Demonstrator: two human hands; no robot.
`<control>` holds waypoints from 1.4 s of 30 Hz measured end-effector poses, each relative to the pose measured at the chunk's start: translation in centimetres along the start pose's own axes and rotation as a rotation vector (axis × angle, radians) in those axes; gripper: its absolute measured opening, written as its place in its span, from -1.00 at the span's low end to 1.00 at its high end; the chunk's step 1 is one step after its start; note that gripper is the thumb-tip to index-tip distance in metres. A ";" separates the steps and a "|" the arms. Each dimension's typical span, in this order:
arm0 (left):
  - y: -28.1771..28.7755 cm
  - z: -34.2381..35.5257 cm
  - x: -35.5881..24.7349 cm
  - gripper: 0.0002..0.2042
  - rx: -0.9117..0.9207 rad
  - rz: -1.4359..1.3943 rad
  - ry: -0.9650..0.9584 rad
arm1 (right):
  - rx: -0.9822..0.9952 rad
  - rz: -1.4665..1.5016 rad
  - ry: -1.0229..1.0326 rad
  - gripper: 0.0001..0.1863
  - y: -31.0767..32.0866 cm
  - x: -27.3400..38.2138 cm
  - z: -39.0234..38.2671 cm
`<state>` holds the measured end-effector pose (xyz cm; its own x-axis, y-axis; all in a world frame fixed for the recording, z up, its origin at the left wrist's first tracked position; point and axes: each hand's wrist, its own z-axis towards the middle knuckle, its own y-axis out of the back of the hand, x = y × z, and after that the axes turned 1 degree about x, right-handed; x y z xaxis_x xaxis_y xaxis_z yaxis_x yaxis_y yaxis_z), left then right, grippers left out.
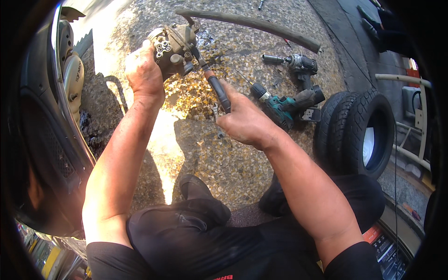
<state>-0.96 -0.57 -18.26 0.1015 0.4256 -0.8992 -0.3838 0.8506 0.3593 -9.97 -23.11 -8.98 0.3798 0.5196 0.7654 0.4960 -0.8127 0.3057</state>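
Observation:
My left hand (143,72) is closed around the side of a dirty metal engine part (173,49) with several round fittings on its face. The part is held up above the speckled ground at the top of the view. My right hand (245,115) grips a black-handled tool (218,93) with an orange band, slanting up to the part's right side. Its tip meets the part or lies just beside it; I cannot tell which. Beyond the part lies a long grey-brown tube (261,27), bent at its left end.
A teal cordless drill (280,106) and a black impact wrench (302,66) with a socket lie on the right. Several black tires (373,133) stand farther right. A dark scooter body (51,140) fills the left side. A pale metal frame (415,121) stands at the far right.

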 end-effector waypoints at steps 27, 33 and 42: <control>-0.9 -0.4 -6.0 -0.63 0.045 -0.652 0.527 | -0.112 -0.138 -0.048 -0.79 1.0 -3.6 1.4; -1.1 -0.1 -6.7 -0.66 0.044 -0.681 0.494 | -0.142 -0.258 -0.052 -0.71 1.4 -2.9 1.7; -0.1 0.5 -5.2 -0.69 0.021 -0.705 0.545 | -0.160 -0.258 0.028 -0.73 0.6 -3.1 2.2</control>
<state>-0.97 -2.74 -13.47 -0.1451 -0.4003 -0.9048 -0.3800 0.8669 -0.3226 -9.17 -24.61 -12.42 0.2343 0.7089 0.6653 0.4428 -0.6870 0.5761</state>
